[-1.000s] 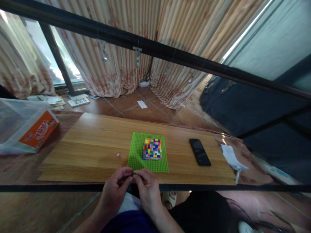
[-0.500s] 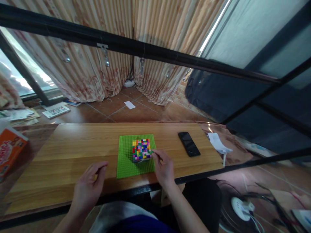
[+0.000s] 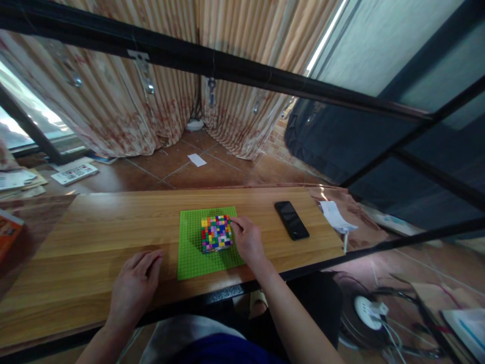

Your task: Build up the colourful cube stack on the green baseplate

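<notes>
A multicoloured block of small toy bricks (image 3: 217,234) stands on a green studded baseplate (image 3: 189,265) on the wooden table. My right hand (image 3: 248,241) is closed in a pinch, with thumb and fingertips at the block's upper right corner. Whatever lies between those fingertips is too small to name. Left of the baseplate, my left hand (image 3: 135,280) hovers over or rests on the table, thumb and fingers drawn together. A tiny pinkish spot shows at its fingertips, but I cannot make out what it is.
Right of the baseplate lies a black phone (image 3: 291,220) on the table (image 3: 113,217). White paper (image 3: 336,216) sits past the table's right end. An orange box (image 3: 8,230) is at the far left. A dark metal bar (image 3: 235,68) crosses above the far floor.
My right hand has moved up along the block's right side to its upper corner. My left hand stays pinched beside the baseplate. The whole view has shifted slightly.
</notes>
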Available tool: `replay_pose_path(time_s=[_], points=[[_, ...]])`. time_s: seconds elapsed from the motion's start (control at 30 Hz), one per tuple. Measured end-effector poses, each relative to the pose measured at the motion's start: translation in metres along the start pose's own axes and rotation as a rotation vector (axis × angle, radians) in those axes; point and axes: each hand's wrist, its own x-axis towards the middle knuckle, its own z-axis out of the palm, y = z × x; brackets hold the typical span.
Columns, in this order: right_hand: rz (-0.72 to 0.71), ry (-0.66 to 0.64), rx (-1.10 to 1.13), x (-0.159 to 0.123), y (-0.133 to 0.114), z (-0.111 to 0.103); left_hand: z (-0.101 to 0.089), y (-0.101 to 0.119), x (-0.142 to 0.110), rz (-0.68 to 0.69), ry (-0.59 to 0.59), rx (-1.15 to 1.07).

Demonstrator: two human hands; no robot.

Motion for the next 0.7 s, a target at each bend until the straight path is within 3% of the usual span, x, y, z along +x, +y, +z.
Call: replay_pose_path(time_s=[0.23, 0.7], points=[[0.029, 0.043, 0.051, -0.004, -0.002, 0.004, 0.003, 0.001, -0.003, 0.022, 0.001, 0.018], [0.286, 0.083, 0.372, 0.008, 0.007, 0.017, 0.005, 0.003, -0.004, 0.006, 0.017, 0.004]])
